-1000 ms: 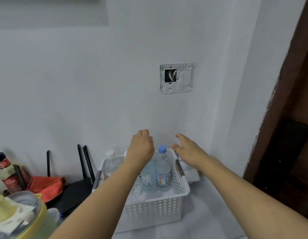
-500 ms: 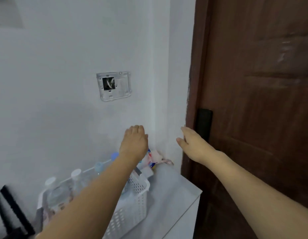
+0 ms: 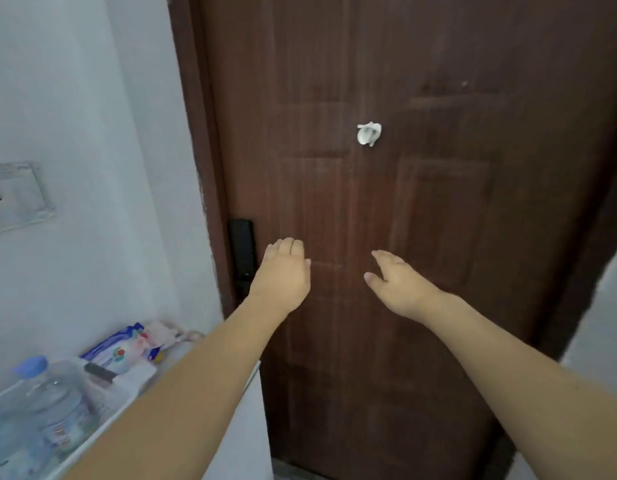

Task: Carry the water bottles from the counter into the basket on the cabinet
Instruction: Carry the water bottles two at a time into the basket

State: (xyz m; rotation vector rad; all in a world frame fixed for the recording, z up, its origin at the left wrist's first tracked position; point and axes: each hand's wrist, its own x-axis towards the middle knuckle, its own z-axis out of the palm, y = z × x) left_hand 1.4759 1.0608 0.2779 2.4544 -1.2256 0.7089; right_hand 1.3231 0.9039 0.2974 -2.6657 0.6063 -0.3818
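Observation:
A clear water bottle (image 3: pixel 40 407) with a blue cap stands in the white basket (image 3: pixel 106 415) at the bottom left, on the white cabinet (image 3: pixel 241 431). Most of the basket is cut off by the frame edge and by my left forearm. My left hand (image 3: pixel 283 275) is held out in front of the brown door, palm down, holding nothing. My right hand (image 3: pixel 397 282) is out beside it, fingers apart and empty. Both hands are well to the right of the basket and above it.
A dark brown door (image 3: pixel 404 168) fills the view ahead, with a black lock (image 3: pixel 243 251) at its left edge and a white hook (image 3: pixel 368 133) higher up. A colourful packet (image 3: pixel 123 348) lies behind the basket. A wall socket plate (image 3: pixel 16 195) is at the left.
The view has swung right, from the basket and wall to the door. Both empty hands have moved away from the basket and now hang in front of the door.

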